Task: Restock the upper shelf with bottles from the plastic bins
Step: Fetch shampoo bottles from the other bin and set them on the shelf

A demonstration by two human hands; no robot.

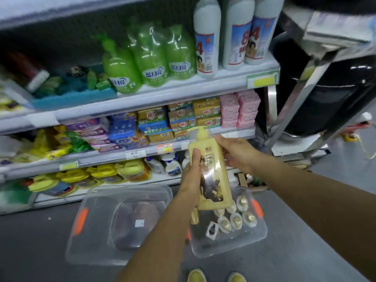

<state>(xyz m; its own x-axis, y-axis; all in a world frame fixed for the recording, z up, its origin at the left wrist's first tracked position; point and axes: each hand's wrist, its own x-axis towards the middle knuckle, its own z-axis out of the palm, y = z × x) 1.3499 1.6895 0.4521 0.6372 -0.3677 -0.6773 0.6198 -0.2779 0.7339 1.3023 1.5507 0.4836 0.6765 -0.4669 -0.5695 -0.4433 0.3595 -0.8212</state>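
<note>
A cream-yellow pump bottle [211, 165] with a dark label is held upright in front of the shelves, above the bins. My left hand [192, 178] grips its left side, thumb on the front. My right hand [236, 151] holds its right edge near the shoulder. Below, a clear plastic bin [258, 239] with orange latches holds several more bottles with gold caps. Left of it lies a second clear bin [95, 202] with dark purplish packs inside. The upper shelf [183, 86] carries green pump bottles [122, 72] and tall white bottles [207, 37].
Lower shelves hold soap boxes [183, 119], pink packs [240, 108] and yellow-capped containers [101, 174]. A metal rack [317, 74] with a black round object stands at the right. My yellow shoes [215, 275] show on the grey floor.
</note>
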